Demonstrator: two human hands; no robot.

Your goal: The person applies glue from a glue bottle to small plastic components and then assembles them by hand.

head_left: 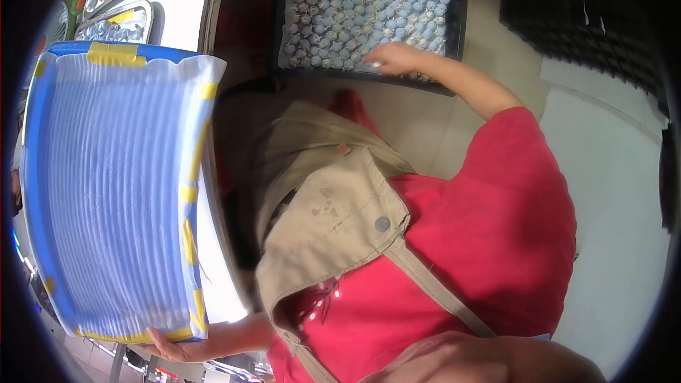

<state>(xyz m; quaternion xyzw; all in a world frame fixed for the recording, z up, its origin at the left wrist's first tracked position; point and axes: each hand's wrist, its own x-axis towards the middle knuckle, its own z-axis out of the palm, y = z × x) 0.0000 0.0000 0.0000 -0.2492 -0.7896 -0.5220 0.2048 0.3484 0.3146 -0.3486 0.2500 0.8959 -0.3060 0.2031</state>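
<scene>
A blue tray (41, 170) fills the left side, lined with a ribbed whitish sheet (120, 184) held at the edges by yellow tape. My left hand (174, 347) grips its near edge, thumb on the rim and the other fingers hidden beneath. To the right and farther off stands a black tray (460, 35) with a pale liner, full of small round bluish-white pieces (355, 18). Over its near edge, my right hand (399, 59) is closed, fingertips together by the pieces. Something small and pale shows at those fingertips, too small to name.
The blue tray rests on a white table (186, 0). Beyond it on the table are metal trays (145, 18) of similar round pieces. Black crates (578, 21) are stacked at the far right, above a pale grey surface (610, 191). Tiled floor (425, 120) lies below the black tray.
</scene>
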